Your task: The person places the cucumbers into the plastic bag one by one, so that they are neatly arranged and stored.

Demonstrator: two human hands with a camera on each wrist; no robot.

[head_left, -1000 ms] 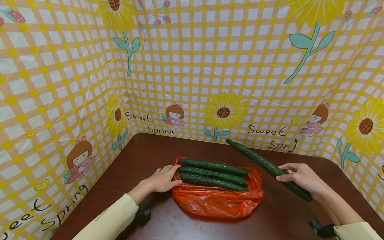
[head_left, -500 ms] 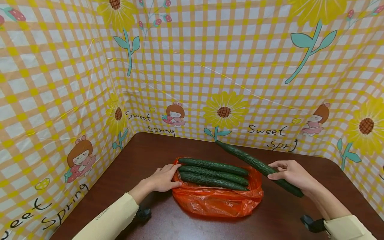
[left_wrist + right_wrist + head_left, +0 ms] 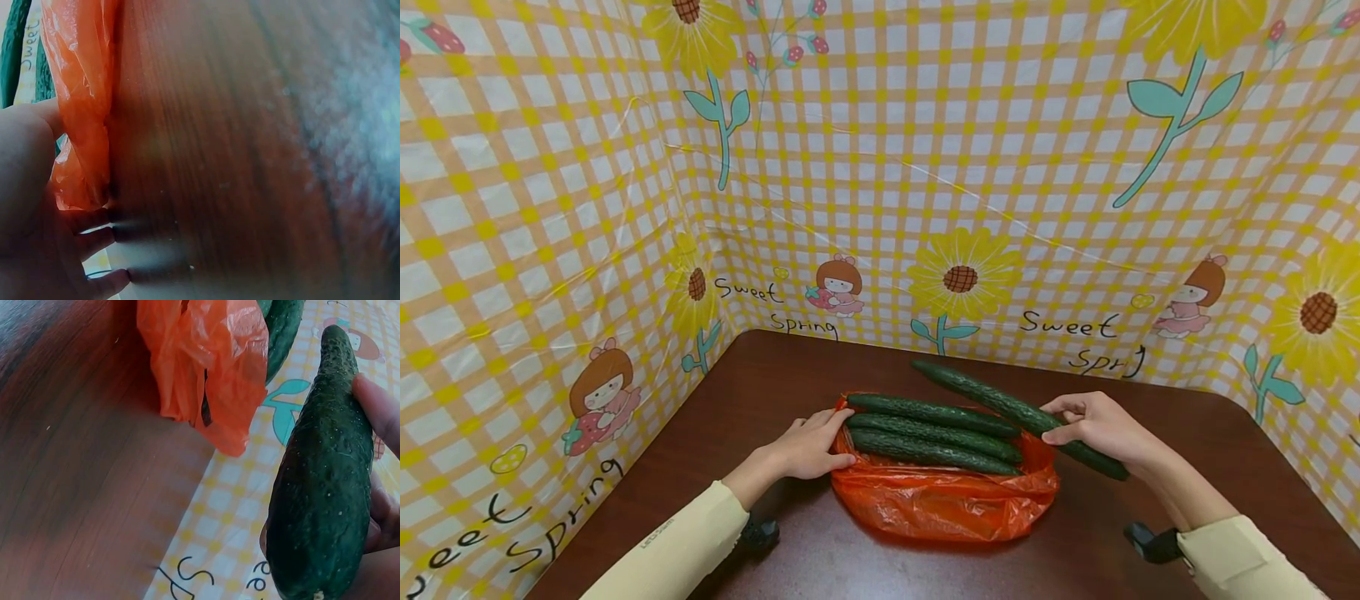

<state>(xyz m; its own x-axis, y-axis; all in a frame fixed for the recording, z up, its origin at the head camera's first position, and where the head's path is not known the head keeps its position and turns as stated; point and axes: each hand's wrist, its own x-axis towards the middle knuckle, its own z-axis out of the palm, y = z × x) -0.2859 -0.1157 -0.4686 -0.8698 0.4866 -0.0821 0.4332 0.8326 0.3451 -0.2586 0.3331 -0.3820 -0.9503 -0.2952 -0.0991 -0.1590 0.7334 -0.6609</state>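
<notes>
My right hand (image 3: 1093,429) grips a long dark green cucumber (image 3: 981,393) near its thicker end, thumb on the near side. The cucumber slants up to the far left, overlapping the back right corner of an orange plastic bag (image 3: 940,508) in the head view. Three more cucumbers (image 3: 934,439) lie side by side in the bag's opening. At the bag's left end rests my left hand (image 3: 808,446), fingers extended and spread. In the left wrist view, its thumb lies against the orange plastic and its fingertips (image 3: 119,281) reach the tabletop. The held cucumber (image 3: 322,481) fills much of the right wrist view.
The dark brown table (image 3: 790,367) has a checked, flower-printed cloth (image 3: 880,183) standing behind it and at both sides. Black wrist devices show under the left forearm (image 3: 760,533) and the right forearm (image 3: 1150,542).
My right hand has carried its cucumber leftward, from beside the bag to its back right corner. My left hand, the bag and the three cucumbers in it have stayed put.
</notes>
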